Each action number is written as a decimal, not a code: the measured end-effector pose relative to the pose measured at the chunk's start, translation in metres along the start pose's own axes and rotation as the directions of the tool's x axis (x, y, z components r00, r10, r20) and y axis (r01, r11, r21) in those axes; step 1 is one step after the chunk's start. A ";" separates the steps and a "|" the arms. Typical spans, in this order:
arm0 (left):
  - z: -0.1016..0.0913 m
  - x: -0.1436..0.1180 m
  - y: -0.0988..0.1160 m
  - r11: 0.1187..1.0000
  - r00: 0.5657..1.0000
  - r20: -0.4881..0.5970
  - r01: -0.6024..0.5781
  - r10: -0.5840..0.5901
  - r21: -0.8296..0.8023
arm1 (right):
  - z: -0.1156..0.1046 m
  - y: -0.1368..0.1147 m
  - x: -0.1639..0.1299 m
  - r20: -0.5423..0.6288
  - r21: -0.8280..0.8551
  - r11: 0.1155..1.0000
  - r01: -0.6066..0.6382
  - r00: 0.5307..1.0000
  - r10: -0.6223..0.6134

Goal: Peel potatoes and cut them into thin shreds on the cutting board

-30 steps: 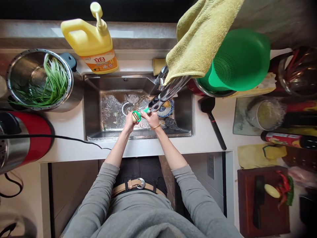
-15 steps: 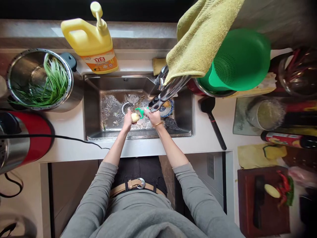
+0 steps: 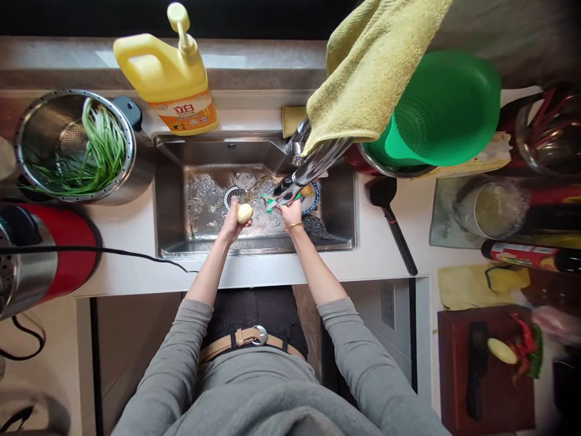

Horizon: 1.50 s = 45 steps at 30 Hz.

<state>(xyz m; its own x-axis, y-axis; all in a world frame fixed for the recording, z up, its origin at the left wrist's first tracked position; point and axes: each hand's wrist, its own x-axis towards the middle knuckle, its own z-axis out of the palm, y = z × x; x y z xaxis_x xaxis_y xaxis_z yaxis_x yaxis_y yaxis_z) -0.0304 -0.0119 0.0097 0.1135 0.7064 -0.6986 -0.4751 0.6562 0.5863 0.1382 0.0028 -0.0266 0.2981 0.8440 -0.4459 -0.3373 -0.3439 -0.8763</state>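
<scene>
Over the sink (image 3: 254, 247), my left hand (image 3: 232, 225) is closed around a pale peeled potato (image 3: 245, 212). A green peeler (image 3: 269, 203) is in my right hand (image 3: 290, 213), apart from the potato; the faucet (image 3: 313, 169) hides part of it. Behind my right hand sits a blue-and-white plate (image 3: 315, 197) with a brownish, unpeeled-looking potato (image 3: 307, 190) on it. A dark mesh scourer (image 3: 316, 227) lies beside my right wrist. Near my left hand is the drain (image 3: 230, 196), with wet scraps on the sink floor.
A steel pot (image 3: 136, 151) holding green onions and a yellow detergent jug (image 3: 181, 91) stand behind and left. A yellow towel (image 3: 363, 79) hangs over the faucet. Right are a green colander (image 3: 445, 109), a black spatula (image 3: 390, 221), and a cutting board (image 3: 454, 369) with a knife (image 3: 476, 369).
My hands have moved apart. The peeler has left the potato and gone right, partly behind the faucet; my left hand has turned the potato more upward.
</scene>
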 end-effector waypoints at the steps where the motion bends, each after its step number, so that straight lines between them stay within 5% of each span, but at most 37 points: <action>1: 0.003 0.002 -0.001 0.999 0.999 -0.001 0.043 -0.043 -0.029 | 0.004 -0.003 -0.002 0.016 0.018 1.000 -0.005 1.000 0.005; 7: 0.021 0.010 -0.014 0.966 0.950 -0.182 0.238 -0.254 -0.105 | 0.023 -0.020 -0.017 0.157 -0.128 0.983 0.133 0.981 -0.112; 15: 0.021 0.011 -0.017 0.975 0.970 -0.129 0.190 -0.205 -0.115 | 0.027 -0.013 -0.025 0.343 -0.294 0.915 0.276 0.924 -0.169; 23: 0.004 0.004 -0.001 0.991 0.986 -0.111 0.117 -0.123 -0.058 | -0.016 0.001 0.018 0.068 -0.362 0.916 0.171 0.985 -0.157; 33: 0.019 0.009 -0.010 0.999 0.982 -0.189 0.030 -0.025 0.024 | 0.040 -0.008 -0.035 0.268 -0.154 0.986 0.060 0.963 -0.017; 38: 0.010 0.002 -0.007 0.998 0.972 -0.234 0.032 -0.018 0.055 | 0.018 0.000 -0.020 0.158 -0.248 0.958 0.142 0.982 -0.104; 41: 0.003 0.001 -0.003 0.994 0.971 -0.237 0.019 0.008 0.112 | 0.002 0.002 -0.012 0.028 -0.217 0.973 0.080 0.997 -0.075; 45: 0.005 0.007 -0.005 0.977 0.954 -0.297 0.019 0.046 0.214 | 0.015 0.000 -0.025 0.079 -0.113 0.993 0.019 0.997 -0.010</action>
<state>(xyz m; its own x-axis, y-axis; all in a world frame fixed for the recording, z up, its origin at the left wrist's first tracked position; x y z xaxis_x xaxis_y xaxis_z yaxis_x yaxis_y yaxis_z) -0.0230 -0.0086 0.0041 -0.1734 0.6252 -0.7610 -0.2754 0.7111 0.6469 0.1176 -0.0127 -0.0126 0.2299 0.8772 -0.4214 -0.2289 -0.3722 -0.8995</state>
